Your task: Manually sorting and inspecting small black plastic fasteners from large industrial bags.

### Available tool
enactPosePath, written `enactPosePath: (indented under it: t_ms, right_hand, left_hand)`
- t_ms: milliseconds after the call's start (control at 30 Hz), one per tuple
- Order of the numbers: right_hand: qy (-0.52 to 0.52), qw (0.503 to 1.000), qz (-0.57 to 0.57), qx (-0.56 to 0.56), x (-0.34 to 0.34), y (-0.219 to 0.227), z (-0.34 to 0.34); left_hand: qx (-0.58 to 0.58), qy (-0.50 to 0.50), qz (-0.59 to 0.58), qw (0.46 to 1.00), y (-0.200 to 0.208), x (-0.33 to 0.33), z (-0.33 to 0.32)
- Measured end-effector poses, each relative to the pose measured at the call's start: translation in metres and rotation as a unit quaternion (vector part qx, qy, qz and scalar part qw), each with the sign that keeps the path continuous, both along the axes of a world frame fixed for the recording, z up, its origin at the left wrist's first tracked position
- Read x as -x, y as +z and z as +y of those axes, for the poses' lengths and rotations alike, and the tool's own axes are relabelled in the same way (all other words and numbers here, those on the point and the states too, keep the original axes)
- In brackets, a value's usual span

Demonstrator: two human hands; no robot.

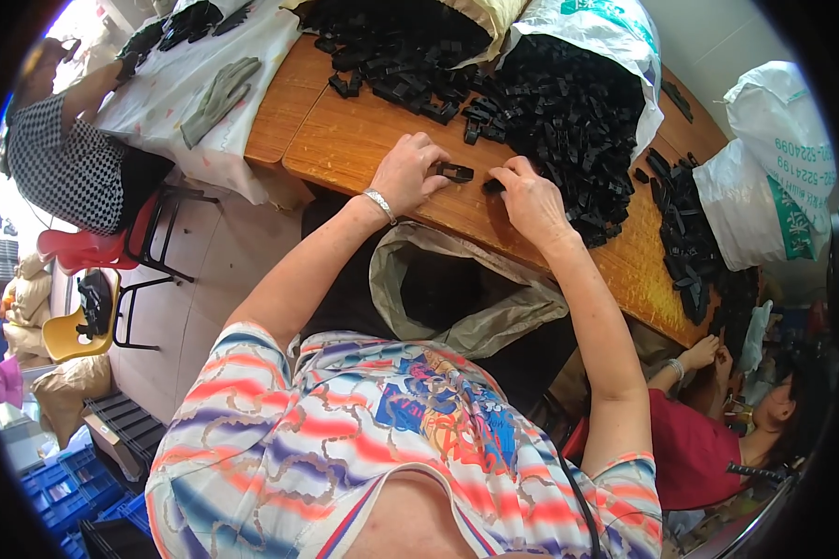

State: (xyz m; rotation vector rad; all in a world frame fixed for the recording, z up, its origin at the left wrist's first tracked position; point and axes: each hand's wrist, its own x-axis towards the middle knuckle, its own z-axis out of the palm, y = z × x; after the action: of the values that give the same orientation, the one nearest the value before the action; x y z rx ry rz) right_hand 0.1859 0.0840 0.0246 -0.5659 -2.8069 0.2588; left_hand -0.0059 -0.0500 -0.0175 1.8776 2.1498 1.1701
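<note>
My left hand (408, 177), with a bracelet at the wrist, is closed on a small black plastic part (455, 172) just above the wooden table (345, 140). A short gap to the right, my right hand (531, 200) pinches another small dark piece (494, 186) between thumb and fingers; its shape is mostly hidden. Right beside that hand lies a big heap of black plastic parts (578, 121), spilling from a white woven sack (625, 37). More loose black parts (410, 74) spread out along the far side of the table.
An open woven sack (396, 279) sits below the table edge, between my arms. Another white sack (764, 177) and black strips (685, 242) lie at the right. One person in red (699, 447) works at right, another in checks (65, 158) at left. A grey glove (219, 98) rests on the cloth.
</note>
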Motion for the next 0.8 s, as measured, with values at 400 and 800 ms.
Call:
enactPosePath:
  t_ms: [400, 800]
  right_hand:
    - [0.05, 0.99, 0.127, 0.032, 0.038, -0.009, -0.022]
    - [0.016, 0.996, 0.086, -0.006, 0.038, -0.017, -0.034]
  left_hand:
    - [-0.01, -0.013, -0.008, 1.0, -0.006, 0.001, 0.004]
    - [0.047, -0.014, -0.03, 0.998, -0.003, 0.003, 0.005]
